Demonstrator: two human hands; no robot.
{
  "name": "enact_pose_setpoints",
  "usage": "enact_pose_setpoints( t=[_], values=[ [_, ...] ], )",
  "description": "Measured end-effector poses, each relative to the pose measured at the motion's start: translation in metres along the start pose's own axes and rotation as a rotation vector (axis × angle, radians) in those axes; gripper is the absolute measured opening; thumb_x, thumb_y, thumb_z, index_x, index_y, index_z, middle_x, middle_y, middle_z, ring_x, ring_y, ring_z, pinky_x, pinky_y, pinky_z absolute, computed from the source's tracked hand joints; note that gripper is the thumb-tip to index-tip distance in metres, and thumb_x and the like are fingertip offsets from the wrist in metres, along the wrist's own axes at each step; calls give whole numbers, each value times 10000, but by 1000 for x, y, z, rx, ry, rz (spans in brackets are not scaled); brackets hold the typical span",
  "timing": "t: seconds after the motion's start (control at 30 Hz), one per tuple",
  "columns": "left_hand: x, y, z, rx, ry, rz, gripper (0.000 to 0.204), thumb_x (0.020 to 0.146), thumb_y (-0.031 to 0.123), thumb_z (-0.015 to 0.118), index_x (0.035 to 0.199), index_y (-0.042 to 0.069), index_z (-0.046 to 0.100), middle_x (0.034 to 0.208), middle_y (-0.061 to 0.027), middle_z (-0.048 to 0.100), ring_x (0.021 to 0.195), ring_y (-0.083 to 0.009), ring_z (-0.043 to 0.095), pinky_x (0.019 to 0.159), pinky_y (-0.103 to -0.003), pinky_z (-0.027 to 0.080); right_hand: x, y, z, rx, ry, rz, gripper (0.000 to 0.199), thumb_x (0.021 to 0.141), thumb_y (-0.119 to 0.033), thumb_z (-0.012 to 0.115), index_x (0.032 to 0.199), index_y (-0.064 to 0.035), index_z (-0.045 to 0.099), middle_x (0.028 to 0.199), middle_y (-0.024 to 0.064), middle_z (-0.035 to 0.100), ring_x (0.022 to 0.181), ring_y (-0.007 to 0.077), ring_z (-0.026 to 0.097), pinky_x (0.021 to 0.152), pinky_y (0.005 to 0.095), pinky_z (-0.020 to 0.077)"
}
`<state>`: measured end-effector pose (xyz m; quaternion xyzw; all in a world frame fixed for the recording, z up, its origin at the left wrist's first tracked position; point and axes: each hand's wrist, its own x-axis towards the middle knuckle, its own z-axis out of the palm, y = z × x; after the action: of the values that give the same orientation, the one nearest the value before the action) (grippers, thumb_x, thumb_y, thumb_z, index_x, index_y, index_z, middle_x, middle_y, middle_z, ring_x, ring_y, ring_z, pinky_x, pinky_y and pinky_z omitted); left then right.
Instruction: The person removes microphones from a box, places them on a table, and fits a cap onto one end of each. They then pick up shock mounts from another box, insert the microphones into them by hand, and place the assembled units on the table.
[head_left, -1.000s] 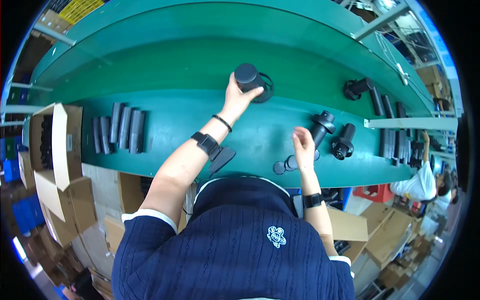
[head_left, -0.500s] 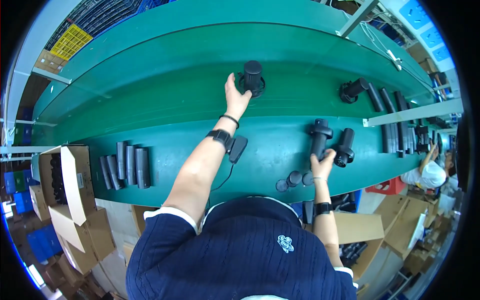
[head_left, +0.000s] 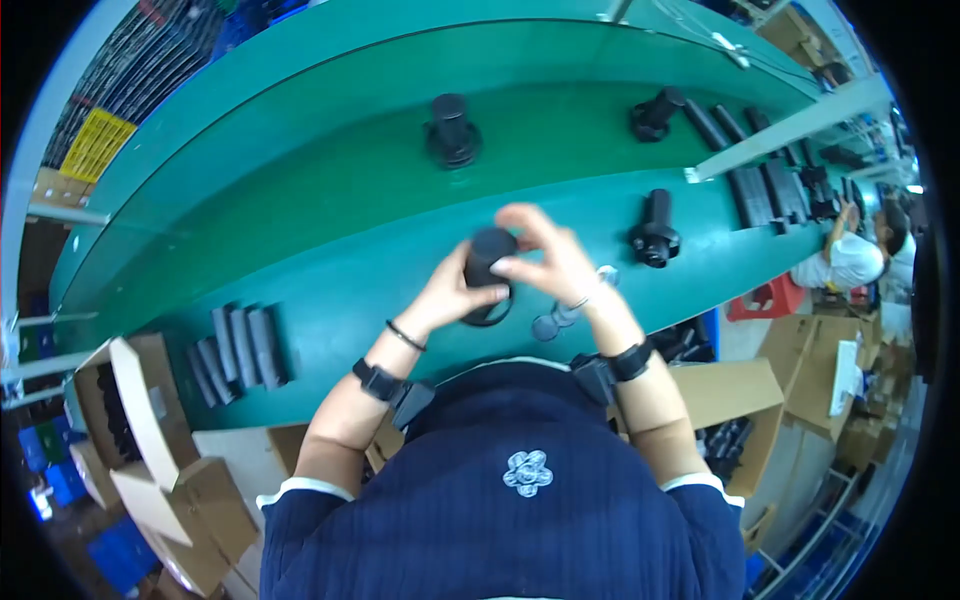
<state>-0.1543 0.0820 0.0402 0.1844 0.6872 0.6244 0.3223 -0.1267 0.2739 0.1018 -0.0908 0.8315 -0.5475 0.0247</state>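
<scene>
A black cylinder with a ring-shaped collar (head_left: 487, 256) is held upright above the table's near part, in front of my body. My left hand (head_left: 447, 290) wraps around its side, thumb across the front. My right hand (head_left: 552, 262) is at its upper right, fingers spread and thumb tip at the cylinder's edge; motion blurs it. Small round black discs (head_left: 546, 327) lie below my right hand, partly covered by it. To the right stands another black collared cylinder (head_left: 655, 232). One more collared cylinder (head_left: 453, 132) stands on the far green strip.
Several black tubes (head_left: 240, 345) lie at the table's left. A third collared cylinder (head_left: 656, 114) stands far right, near more tubes (head_left: 765, 190) and a metal post (head_left: 790, 135). Open cardboard boxes (head_left: 150, 400) flank the table. A co-worker (head_left: 855, 258) sits at the right.
My left hand has let go of the far collared cylinder and come back toward me. My right hand has brought a collared cylinder left from the table; my left hand now grips it.
</scene>
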Motion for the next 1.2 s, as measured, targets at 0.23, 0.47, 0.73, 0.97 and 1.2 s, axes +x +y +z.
enact_pose_setpoints(
  t=[0.23,0.47,0.73,0.97,1.2],
  values=[
    [-30,-6,-20,-804,237,50,603,743,51,740,1263,61,435,1126,-54,558,1085,-182,534,970,-344,404,-36,32,-6,105,-178,179,313,748,-78,724,1008,-37,554,1080,51,580,1026,150,542,827,293,443],
    [-54,-2,-18,-759,266,141,552,737,34,746,1207,81,461,1097,-45,564,1068,-170,536,952,-345,410,-44,55,66,555,-108,164,664,665,-21,796,1171,-55,368,1183,77,481,1094,185,512,858,323,467],
    [-55,-52,-14,-1228,341,-121,491,874,379,621,1218,66,463,1153,-103,550,1115,-245,513,962,-443,397,-39,25,81,295,-62,177,572,677,-52,765,1151,-65,444,1085,74,542,989,177,557,811,291,477],
    [-62,-72,-4,-779,647,-614,606,922,496,494,1236,-20,450,1146,-127,516,1057,-241,512,874,-413,438,-28,25,89,-286,-40,79,549,583,-176,763,1080,-38,578,993,153,586,923,331,601,799,388,493],
    [-67,-62,-10,-220,348,-459,502,892,480,570,950,-12,654,877,-77,621,862,-127,513,791,-286,387,-31,26,92,-284,-176,91,547,576,-172,773,1085,-64,606,917,130,556,854,311,589,764,365,494]
  ],
)
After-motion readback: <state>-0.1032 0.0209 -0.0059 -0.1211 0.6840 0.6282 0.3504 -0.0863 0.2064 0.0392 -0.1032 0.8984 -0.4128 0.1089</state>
